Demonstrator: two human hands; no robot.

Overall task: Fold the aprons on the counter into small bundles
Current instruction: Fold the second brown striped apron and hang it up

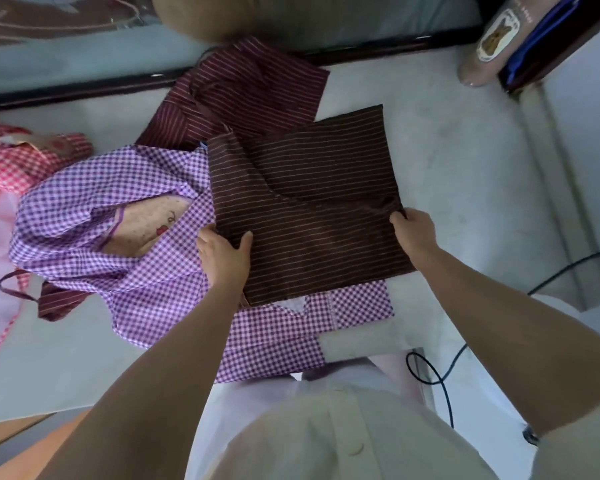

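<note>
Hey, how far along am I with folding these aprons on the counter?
No finished small bundle shows yet. In hand: the dark maroon striped apron, folded to a flat panel, with the left hand and right hand gripping its side edges. Still left: the crumpled purple checked apron under it, a second maroon striped apron lying loose behind, and a red checked apron at the left of the white counter.

Pale cream button-front shirt (326,434), short loose sleeves (575,448), bare forearms (160,368)
</note>
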